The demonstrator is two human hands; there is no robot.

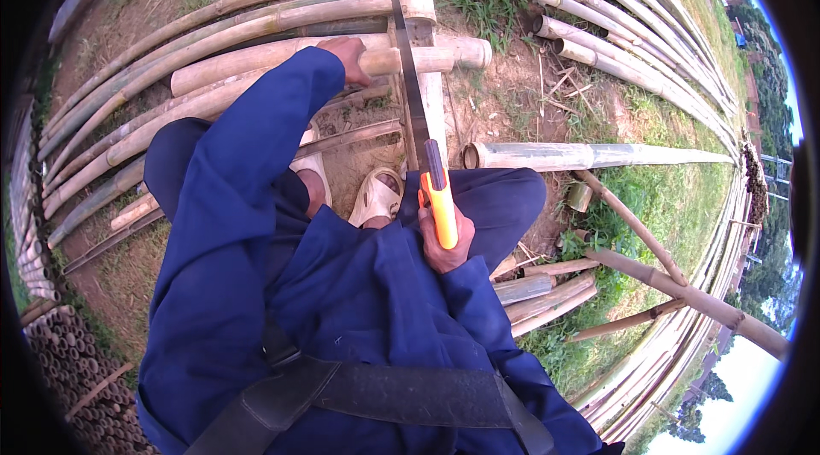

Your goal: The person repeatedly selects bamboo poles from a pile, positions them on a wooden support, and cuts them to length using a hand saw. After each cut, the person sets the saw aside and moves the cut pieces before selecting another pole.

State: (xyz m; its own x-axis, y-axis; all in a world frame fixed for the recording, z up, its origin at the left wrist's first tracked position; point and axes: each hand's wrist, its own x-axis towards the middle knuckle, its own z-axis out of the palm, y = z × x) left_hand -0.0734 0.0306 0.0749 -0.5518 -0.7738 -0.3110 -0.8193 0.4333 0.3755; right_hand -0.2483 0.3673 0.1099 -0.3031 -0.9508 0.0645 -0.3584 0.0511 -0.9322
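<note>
My right hand [449, 241] is wrapped around the orange handle [440, 209] of a handsaw. Its long dark blade [411, 79] points away from me and lies across a bamboo pole [430, 60], close to the pole's right end. Just left of the blade, my left hand [346, 59] is closed on that same pole. A thick bamboo piece [469, 51] lies right behind it. Beneath the pole, a pale bamboo support [434, 109] runs away from me. Whether the teeth have cut into the pole cannot be made out.
Long bamboo poles [231, 4] lie at the left, more poles [615, 2] at the far right. One thick pole [547, 155] extends rightward beside my knee. Short cut lengths [547, 293] and a pole frame [653, 280] stand near right. Stacked bamboo [81, 378] is at lower left. My sandals [376, 197] are below the pole.
</note>
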